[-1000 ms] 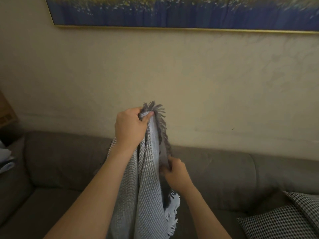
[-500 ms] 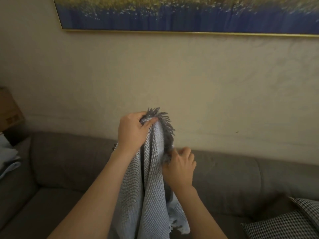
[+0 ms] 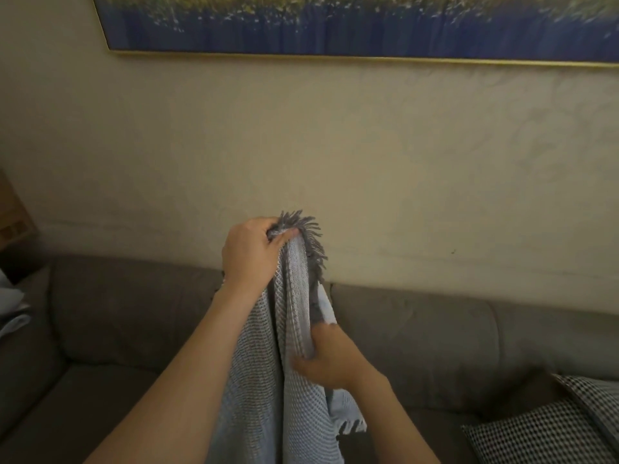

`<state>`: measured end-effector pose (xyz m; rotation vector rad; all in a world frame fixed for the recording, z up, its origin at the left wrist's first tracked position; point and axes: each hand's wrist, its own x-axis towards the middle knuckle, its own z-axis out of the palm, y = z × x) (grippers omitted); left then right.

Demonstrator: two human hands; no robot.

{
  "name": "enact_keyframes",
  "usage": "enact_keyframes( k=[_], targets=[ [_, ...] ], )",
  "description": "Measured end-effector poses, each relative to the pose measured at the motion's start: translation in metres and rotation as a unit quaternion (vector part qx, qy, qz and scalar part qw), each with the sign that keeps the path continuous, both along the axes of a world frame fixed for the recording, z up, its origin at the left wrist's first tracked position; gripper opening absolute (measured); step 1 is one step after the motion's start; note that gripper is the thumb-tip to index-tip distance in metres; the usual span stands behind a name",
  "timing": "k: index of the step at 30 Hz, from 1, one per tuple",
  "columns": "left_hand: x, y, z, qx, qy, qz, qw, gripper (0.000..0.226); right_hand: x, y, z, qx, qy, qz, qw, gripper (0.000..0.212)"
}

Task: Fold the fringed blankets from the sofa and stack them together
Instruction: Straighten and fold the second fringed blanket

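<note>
The blanket (image 3: 291, 380), a grey-blue waffle weave, hangs bunched in long vertical folds in front of the sofa (image 3: 418, 333), held up in the air between both arms. Its dark fringe (image 3: 311, 236) fans out at the top and trails down the right edge. The left hand (image 3: 249, 254) grips the top corner, fingers and thumb curled tight over the gathered cloth just under the fringe. The right hand (image 3: 330, 358) holds the folds lower down, thumb across the front and the fingers wrapped behind, mostly hidden by fabric. A paler fringed end of the blanket hangs below that hand. A checked cushion (image 3: 536, 433) lies on the sofa seat at far right; pale cloth (image 3: 11, 313) shows at the left edge. Behind is a cream wall (image 3: 335, 155) with a gold-framed blue painting (image 3: 335, 25).
</note>
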<state>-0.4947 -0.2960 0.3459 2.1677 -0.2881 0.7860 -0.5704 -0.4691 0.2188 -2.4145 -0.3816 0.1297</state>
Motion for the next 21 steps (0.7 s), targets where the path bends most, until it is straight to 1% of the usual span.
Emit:
enact_keyframes(
  k=[1, 2, 3, 6, 7, 9, 12, 13, 14, 15, 17, 19, 21],
  targets=[
    [-0.001, -0.001, -0.001, -0.001, -0.002, 0.007, 1.000, 0.033, -0.002, -0.003, -0.004, -0.064, 0.037, 0.020, 0.997, 0.037],
    [-0.002, -0.001, -0.001, -0.002, -0.006, 0.013, 1.000, 0.032, -0.005, -0.005, -0.007, -0.100, 0.075, 0.033, 0.992, 0.036],
    [-0.004, -0.002, 0.000, -0.002, -0.010, 0.020, 1.000, 0.031, -0.006, -0.008, -0.011, -0.111, 0.116, 0.038, 0.986, 0.035],
    [-0.004, -0.003, -0.002, 0.000, -0.016, 0.031, 0.999, 0.033, -0.009, -0.018, -0.020, -0.060, 0.260, -0.018, 0.964, 0.058],
    [-0.005, -0.003, -0.002, 0.001, -0.017, 0.029, 0.999, 0.034, -0.010, -0.020, -0.021, -0.073, 0.279, -0.028, 0.957, 0.062],
    [-0.007, -0.005, -0.001, -0.002, -0.018, 0.021, 1.000, 0.030, -0.010, -0.023, -0.021, -0.109, 0.248, -0.025, 0.962, 0.061],
    [-0.009, -0.008, -0.003, -0.004, -0.014, 0.003, 1.000, 0.026, -0.005, -0.014, -0.019, -0.029, 0.177, -0.053, 0.982, 0.057],
    [-0.009, -0.009, -0.003, -0.004, -0.014, -0.003, 1.000, 0.026, -0.001, -0.011, -0.020, -0.014, 0.135, -0.059, 0.989, 0.054],
    [-0.009, -0.008, -0.004, -0.003, -0.017, -0.007, 1.000, 0.026, 0.003, -0.009, -0.023, -0.018, 0.098, -0.065, 0.993, 0.050],
    [-0.009, -0.007, -0.004, -0.001, -0.020, -0.009, 1.000, 0.026, 0.008, -0.007, -0.027, -0.024, 0.072, -0.069, 0.995, 0.045],
    [-0.008, -0.006, -0.006, 0.000, -0.029, -0.013, 0.999, 0.026, 0.013, -0.006, -0.031, -0.043, 0.016, -0.077, 0.996, 0.029],
    [-0.008, -0.005, -0.007, 0.000, -0.030, -0.018, 0.999, 0.025, 0.016, -0.007, -0.031, -0.031, -0.018, -0.120, 0.992, 0.015],
    [-0.009, -0.005, -0.009, 0.004, -0.034, -0.026, 0.999, 0.024, 0.018, -0.009, -0.032, -0.011, -0.031, -0.158, 0.987, 0.018]
  ],
)
